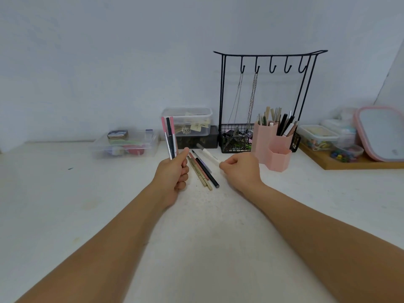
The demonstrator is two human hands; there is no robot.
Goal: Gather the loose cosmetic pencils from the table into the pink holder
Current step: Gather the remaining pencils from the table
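My left hand (175, 171) grips a small bunch of pencils (169, 136), pink and black, held upright above the table. Just right of it, several loose pencils (203, 171) lie side by side on the white table, tan, pink and black. My right hand (238, 169) is curled at the near end of a white pencil (208, 155) that lies slanting on the table, and pinches it. The pink holder (272, 143), made of hexagonal cups, stands right of my right hand; its back cups hold several pencils, its low front cup looks empty.
A black wire jewellery stand (262, 101) with chains and a basket is behind the holder. Clear plastic boxes (125, 144) and a dark box sit at the back left. On the right, a wooden tray (349, 164) carries small containers and a pink-framed mirror (382, 132).
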